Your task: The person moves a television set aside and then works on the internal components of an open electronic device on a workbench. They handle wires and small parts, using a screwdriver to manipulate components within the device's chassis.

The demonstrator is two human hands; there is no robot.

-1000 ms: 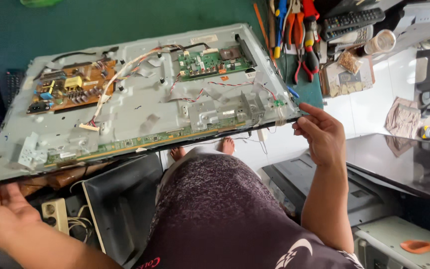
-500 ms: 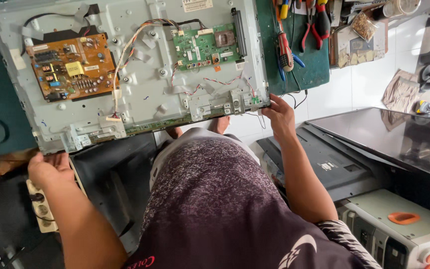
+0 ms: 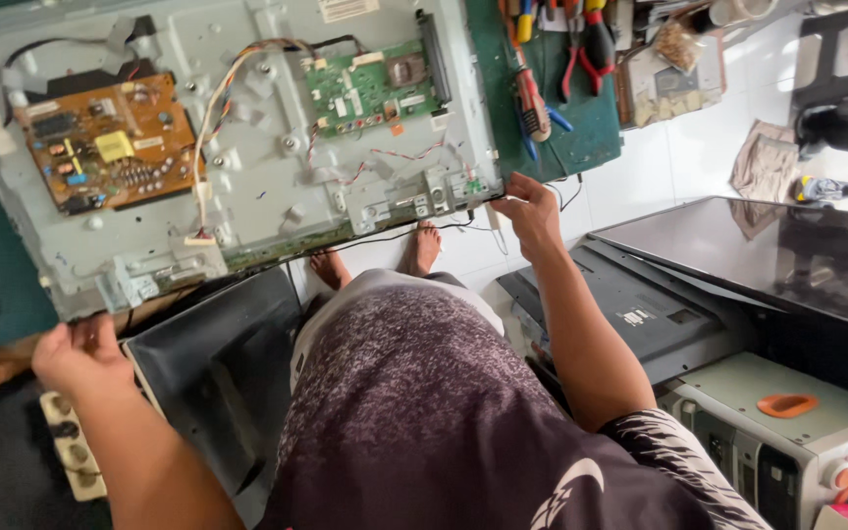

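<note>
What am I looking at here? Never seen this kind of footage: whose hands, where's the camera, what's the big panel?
There is one picture, taken by a camera worn on a person's head and looking down, so you see their own arms, lap and bare feet. No machine is involved, just two bare hands. The left hand has a grip on the lower left corner of an opened flat-screen panel, seen from its metal back; the right hand holds the lower right corner. Mounted on the panel are a brown circuit board and a green circuit board, joined by wires. Beyond it, pliers and screwdrivers lie on a green mat. To the right sits a dark screen on other equipment.
</note>
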